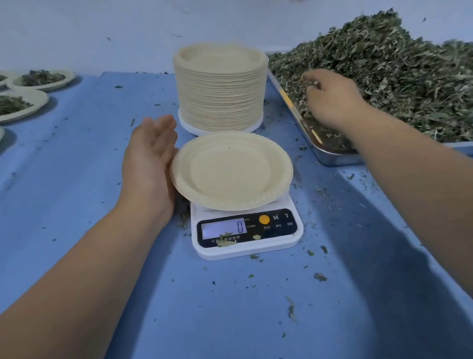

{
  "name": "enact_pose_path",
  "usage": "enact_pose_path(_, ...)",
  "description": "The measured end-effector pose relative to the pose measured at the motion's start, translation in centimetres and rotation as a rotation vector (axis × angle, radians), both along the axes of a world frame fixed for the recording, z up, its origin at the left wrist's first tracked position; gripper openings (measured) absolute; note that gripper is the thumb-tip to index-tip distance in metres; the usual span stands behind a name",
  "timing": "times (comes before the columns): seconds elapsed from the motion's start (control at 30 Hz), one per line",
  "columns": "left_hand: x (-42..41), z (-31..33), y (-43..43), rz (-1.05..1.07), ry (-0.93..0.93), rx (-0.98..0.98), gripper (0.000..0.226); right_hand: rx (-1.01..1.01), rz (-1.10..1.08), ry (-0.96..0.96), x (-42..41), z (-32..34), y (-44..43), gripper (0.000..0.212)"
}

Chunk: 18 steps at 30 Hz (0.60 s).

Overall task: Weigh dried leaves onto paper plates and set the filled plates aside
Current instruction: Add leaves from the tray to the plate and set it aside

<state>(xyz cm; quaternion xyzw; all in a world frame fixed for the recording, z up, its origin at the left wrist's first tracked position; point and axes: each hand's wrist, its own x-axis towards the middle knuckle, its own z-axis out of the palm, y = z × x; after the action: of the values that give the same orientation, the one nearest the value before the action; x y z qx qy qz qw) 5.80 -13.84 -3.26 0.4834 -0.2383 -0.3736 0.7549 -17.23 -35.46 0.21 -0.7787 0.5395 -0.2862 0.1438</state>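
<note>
On the white scale (247, 235), at the middle of the blue surface (73, 193), sits an empty paper plate (231, 169), hollow side up. Being round, it has no long axis. It overhangs and hides the weighing platform. The scale's display end faces the person and reads 0, with a few leaf bits lying on it.

The left hand (150, 161) stands on edge just beside the plate's left rim, palm toward it and fingers straight, so its grip is apart; I cannot tell whether it touches the rim. The right hand (331, 99) reaches into the dried leaves (406, 78) heaped on a metal tray (339, 157). Its fingers curl down into the pile with the tips buried, and whether the grip has closed on a bunch cannot be told.

Behind the scale rises a tall stack of plates (221, 89). The tray is cut off at the right edge. Filled plates (3, 106) lie far left, some cropped and blurred.
</note>
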Motion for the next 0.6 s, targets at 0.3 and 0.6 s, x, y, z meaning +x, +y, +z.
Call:
enact_pose_path(0.3,1.5,-0.1,-0.4,-0.077,0.160,0.040,0.048,0.020,-0.027,0.445,1.6,-1.3,-8.7,0.061)
enact_pose_path(0.6,1.3,0.0,-0.7,-0.103,0.123,0.066,0.048,0.167,0.021,0.758,4.8,-1.6,-9.0,0.044)
